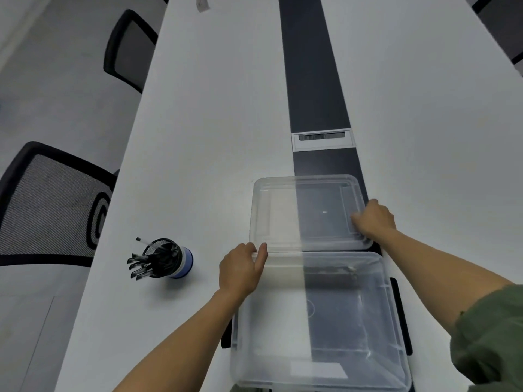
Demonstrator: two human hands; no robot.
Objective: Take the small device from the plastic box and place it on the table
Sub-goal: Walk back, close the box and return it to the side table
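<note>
Head view: left hand gripping the near-left corner of the clear lid, thumb laid along its near edge. Right hand curled over the lid's right edge. Lid flat on the white table, just beyond the open plastic box, its near edge at the box's far rim. Against the box's far wall, a dark slim shape, perhaps the small device, blurred through the plastic. Broad white tabletop stretching out on both sides of box and lid. Pen holder well left of the left hand. Cable port beyond the lid on the dark centre strip. Near chair and far chair along the table's left edge.
</note>
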